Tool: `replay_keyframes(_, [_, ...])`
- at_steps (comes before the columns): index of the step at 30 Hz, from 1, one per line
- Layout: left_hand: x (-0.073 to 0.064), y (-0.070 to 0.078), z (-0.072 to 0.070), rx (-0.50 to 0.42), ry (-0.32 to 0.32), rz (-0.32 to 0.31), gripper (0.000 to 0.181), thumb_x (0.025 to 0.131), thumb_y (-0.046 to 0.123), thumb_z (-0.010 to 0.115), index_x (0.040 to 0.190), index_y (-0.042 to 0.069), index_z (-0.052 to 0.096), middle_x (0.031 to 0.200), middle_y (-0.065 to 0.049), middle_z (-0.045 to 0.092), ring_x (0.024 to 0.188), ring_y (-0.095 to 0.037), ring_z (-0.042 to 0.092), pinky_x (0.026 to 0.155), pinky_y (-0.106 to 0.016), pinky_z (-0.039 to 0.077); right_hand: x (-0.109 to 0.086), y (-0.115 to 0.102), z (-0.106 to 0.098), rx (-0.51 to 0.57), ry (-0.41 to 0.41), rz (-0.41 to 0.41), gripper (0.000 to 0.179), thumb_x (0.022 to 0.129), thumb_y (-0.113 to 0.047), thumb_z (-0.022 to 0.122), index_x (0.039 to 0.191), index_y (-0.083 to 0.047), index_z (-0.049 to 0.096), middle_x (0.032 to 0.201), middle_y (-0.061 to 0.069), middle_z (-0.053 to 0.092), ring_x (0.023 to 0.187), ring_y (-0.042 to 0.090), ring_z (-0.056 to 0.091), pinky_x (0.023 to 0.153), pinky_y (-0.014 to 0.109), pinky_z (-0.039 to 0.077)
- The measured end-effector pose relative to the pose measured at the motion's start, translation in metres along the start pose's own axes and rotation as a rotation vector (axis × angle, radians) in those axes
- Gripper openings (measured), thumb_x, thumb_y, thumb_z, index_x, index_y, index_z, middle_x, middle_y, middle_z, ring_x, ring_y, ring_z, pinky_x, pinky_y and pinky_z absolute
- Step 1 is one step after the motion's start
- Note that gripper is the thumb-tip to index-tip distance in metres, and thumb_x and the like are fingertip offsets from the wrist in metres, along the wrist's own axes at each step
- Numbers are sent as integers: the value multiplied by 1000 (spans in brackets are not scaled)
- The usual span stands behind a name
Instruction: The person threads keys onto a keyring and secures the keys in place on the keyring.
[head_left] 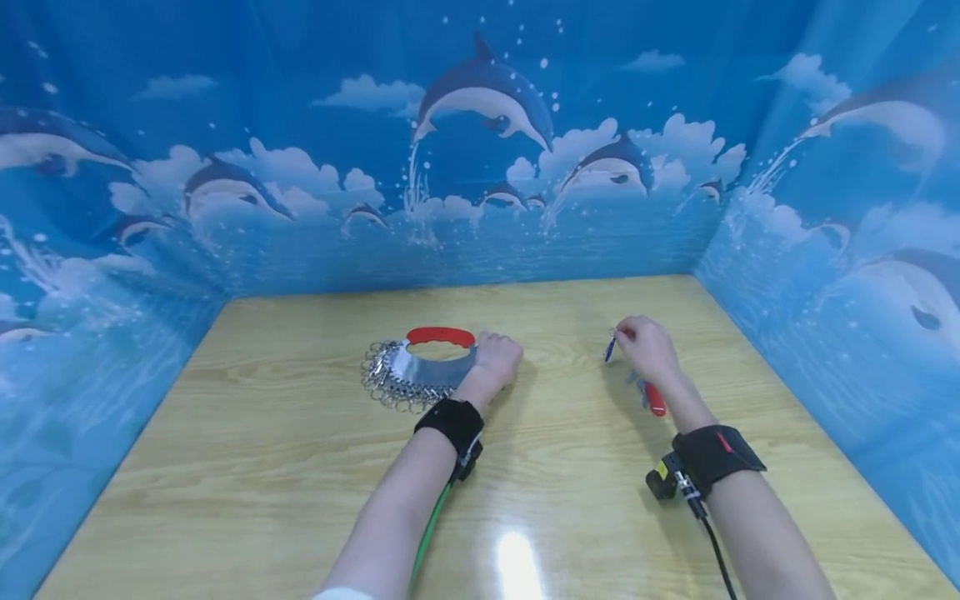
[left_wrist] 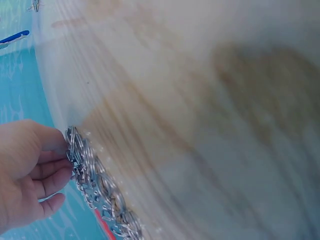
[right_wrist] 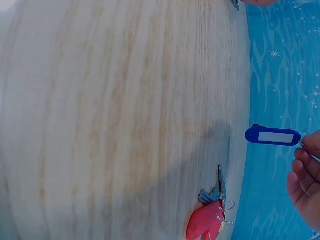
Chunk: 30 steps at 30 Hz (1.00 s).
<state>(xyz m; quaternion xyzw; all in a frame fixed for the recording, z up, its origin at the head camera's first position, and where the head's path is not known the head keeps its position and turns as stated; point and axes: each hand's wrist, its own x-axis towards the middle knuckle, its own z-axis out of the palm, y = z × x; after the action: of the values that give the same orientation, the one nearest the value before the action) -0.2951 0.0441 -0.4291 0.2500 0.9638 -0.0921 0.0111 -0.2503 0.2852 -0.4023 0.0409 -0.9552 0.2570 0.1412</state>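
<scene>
A curved metal key ring holder (head_left: 433, 371) with a red grip lies left of centre on the table, many small rings hanging along its edge. My left hand (head_left: 501, 358) is at its right end. In the left wrist view, the thumb and curled fingers (left_wrist: 47, 175) pinch the metal rings (left_wrist: 92, 175) there. A blue key tag (right_wrist: 272, 136) with a white label hangs by a thin ring from my right hand (head_left: 648, 346), whose thumb and fingertips pinch that ring above the table.
Below my right hand lies a red item (head_left: 655, 400) with small metal rings and bluish-grey pieces beside it; its exact kind is unclear. The wooden table (head_left: 262, 467) has a dolphin-print curtain (head_left: 480, 208) behind it and along both sides.
</scene>
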Motion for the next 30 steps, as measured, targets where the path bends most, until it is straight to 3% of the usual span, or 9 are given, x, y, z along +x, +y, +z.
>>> replay_keyframes(6, [2,-5,2,-30,35,48,16,88,11,56,97,14,68,94,-3,62,88,-21,56,82,-37,39,-3,3,-6,11,4,16,23,92,-10,52,103,8,61,96,24,59,86,36,55,76,47,44])
replay_keyframes(17, [-5,-12,-2,42,4,197,18,89,15,58,104,18,67,101,-1,59,94,-20,52,82,-36,36,-7,3,-5,3,67,3,22,91,-10,54,102,8,61,95,23,60,87,36,56,78,48,43])
replay_keyframes(25, [-6,-9,1,112,23,242,16,88,10,58,97,17,69,99,0,64,92,-19,56,84,-34,38,-8,5,-2,5,103,-30,20,90,-9,55,100,7,62,94,23,60,87,35,57,78,48,44])
replay_keyframes(30, [-8,-8,-2,140,-11,266,15,89,10,58,95,17,69,96,0,65,87,-18,56,83,-34,39,-7,5,0,-5,125,-44,19,89,-9,56,98,7,63,93,22,61,86,35,57,77,48,44])
